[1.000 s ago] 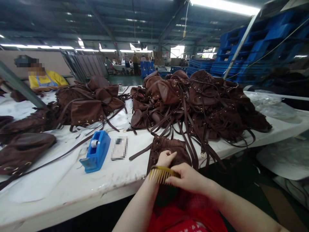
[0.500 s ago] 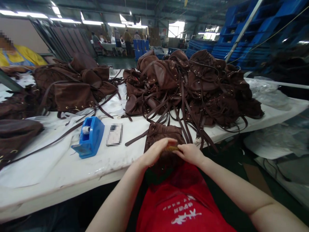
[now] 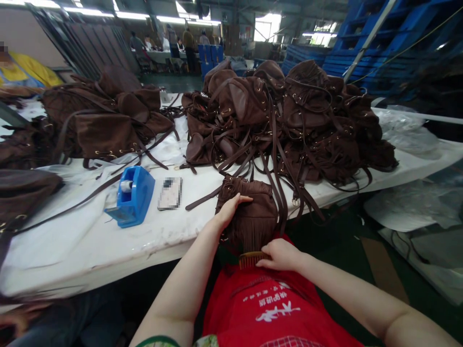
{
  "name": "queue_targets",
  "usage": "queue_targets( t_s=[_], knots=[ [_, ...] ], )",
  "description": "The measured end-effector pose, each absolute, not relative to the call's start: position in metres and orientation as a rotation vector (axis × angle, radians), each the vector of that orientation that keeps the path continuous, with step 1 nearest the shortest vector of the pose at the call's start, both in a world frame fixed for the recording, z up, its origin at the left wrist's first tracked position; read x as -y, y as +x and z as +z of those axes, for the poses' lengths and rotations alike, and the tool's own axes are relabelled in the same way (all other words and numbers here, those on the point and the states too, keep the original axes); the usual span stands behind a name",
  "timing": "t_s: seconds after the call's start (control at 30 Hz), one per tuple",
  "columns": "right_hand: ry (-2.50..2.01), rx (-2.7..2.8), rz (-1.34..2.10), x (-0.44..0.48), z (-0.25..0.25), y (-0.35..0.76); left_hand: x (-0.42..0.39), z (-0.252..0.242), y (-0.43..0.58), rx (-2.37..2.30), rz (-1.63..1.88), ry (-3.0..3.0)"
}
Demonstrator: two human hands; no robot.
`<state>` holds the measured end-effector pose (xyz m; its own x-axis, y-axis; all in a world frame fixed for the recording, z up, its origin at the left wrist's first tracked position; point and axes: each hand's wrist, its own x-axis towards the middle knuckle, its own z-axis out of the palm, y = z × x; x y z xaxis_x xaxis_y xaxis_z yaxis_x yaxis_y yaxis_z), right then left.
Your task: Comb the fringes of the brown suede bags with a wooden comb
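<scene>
A brown fringed bag (image 3: 255, 207) lies at the table's front edge, its fringe hanging down toward my red apron. Flat on the bag's left side rests my left hand (image 3: 231, 208), fingers stretched out across it. My right hand (image 3: 282, 255) grips one end of a yellowish comb (image 3: 250, 260). The comb is at the lower end of the fringe, its teeth pointing down in front of the apron. A brown strap (image 3: 204, 198) runs out from the bag to the left on the white table.
A blue tape dispenser (image 3: 135, 195) and a phone (image 3: 170, 193) lie to the left. Heaps of brown bags (image 3: 249, 106) with trailing straps cover the table's back. Someone in yellow (image 3: 32, 70) is at the far left. Blue pallets (image 3: 372, 38) stand at the back right.
My right hand has drawn the comb down from the bag's front to the fringe's lower end. My left hand has moved slightly left and up, leaving more of the bag showing.
</scene>
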<state>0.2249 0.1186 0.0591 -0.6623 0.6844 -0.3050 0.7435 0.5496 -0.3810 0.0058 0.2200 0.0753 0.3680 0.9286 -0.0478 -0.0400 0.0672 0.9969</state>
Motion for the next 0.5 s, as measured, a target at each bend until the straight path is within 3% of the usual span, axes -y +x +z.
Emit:
queue_targets(
  t_s=[0.17, 0.23, 0.3, 0.5],
  knots=[
    [1.179, -2.408, -1.788, -0.125, 0.082, 0.238, -0.207, 0.107, 0.006, -0.984, 0.952, 1.378],
    [1.239, -2.343, -2.046, -0.129, 0.094, 0.241, -0.195, 0.123, 0.01, -0.924, 0.84, 1.408],
    [1.346, -2.379, -2.102, -0.132, 0.105, 0.242, -0.184, 0.132, 0.017, -0.859, 0.675, 1.411],
    [1.633, -2.562, -1.751, -0.137, 0.118, 0.232, -0.172, 0.114, 0.041, -0.968, 0.617, 1.105]
  ],
)
